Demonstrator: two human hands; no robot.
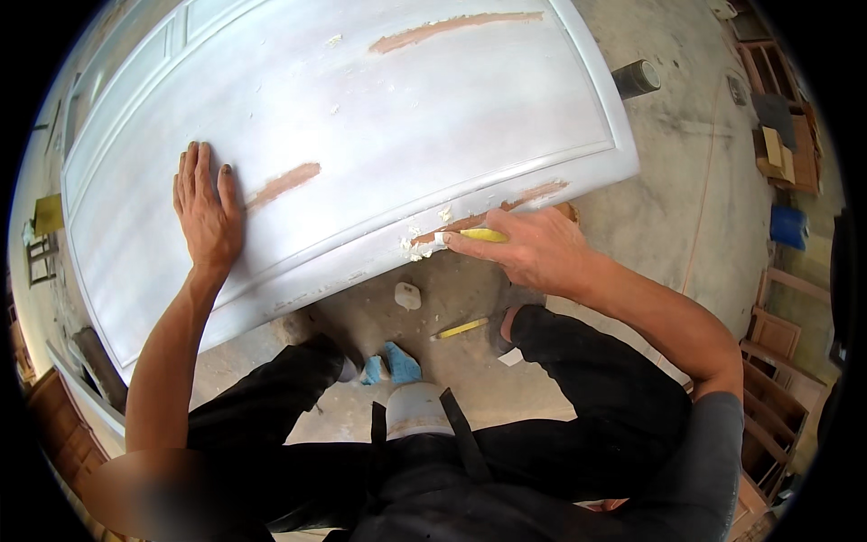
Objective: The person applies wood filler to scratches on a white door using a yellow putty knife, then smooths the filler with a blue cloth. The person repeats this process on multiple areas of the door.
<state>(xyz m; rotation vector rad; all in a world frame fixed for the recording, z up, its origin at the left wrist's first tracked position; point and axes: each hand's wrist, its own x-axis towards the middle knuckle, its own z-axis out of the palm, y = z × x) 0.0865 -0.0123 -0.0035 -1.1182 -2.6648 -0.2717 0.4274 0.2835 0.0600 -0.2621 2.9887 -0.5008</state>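
A large white panelled door or board (452, 90) lies across in front of me. Flat on its left part rests my left hand (209, 212), fingers stretched out, beside a brown streak (287, 183). My right hand (542, 248) is closed around a small yellow-handled tool (483, 235) at the near edge. Its pale tip touches the lower end of a long brown streak (470, 221); whether it is a scraper or a knife I cannot tell. White crumbs (417, 248) lie around that tip. Farther up the panel runs another brown streak (452, 32).
Below the panel edge, the concrete floor holds a whitish block (407, 295), a yellow stick-like tool (461, 328) and blue pieces (402, 361). A dark cylinder (636, 79) sticks out past the panel's right side. Wooden frames (777, 397) and a blue container (788, 227) stand at right.
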